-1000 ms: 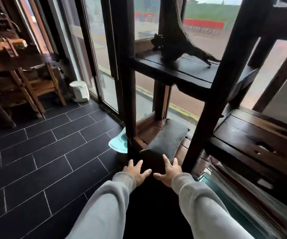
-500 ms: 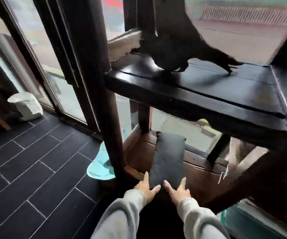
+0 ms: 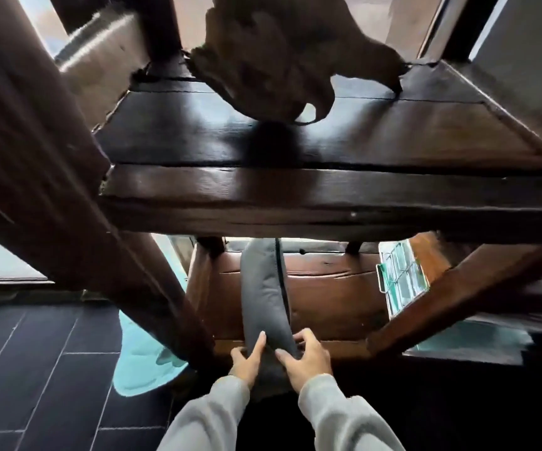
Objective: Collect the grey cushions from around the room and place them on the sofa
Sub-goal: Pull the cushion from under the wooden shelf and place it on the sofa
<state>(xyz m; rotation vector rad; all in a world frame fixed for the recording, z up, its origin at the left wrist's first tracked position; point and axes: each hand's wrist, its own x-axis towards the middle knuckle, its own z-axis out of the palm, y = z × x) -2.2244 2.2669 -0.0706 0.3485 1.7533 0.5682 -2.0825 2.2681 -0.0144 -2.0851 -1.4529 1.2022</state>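
Note:
A grey cushion (image 3: 263,297) lies on the low wooden shelf (image 3: 328,288) under a dark wooden rack, its long side running away from me and its near end folded upward. My left hand (image 3: 248,361) grips the near end from the left, fingers pressed into the fabric. My right hand (image 3: 307,358) holds the same end from the right. The far end of the cushion is hidden behind the upper shelf board (image 3: 295,190). No sofa is in view.
A thick slanted wooden post (image 3: 77,196) stands close on the left. A driftwood piece (image 3: 279,60) rests on the upper shelf. A turquoise mat (image 3: 142,362) lies on the dark tiled floor (image 3: 35,369). A glass-and-metal item (image 3: 403,281) leans at the right.
I have leaned in lower and closer to the rack. Both hands went from flat and open at the cushion's near end to closed on it, and that end has lifted.

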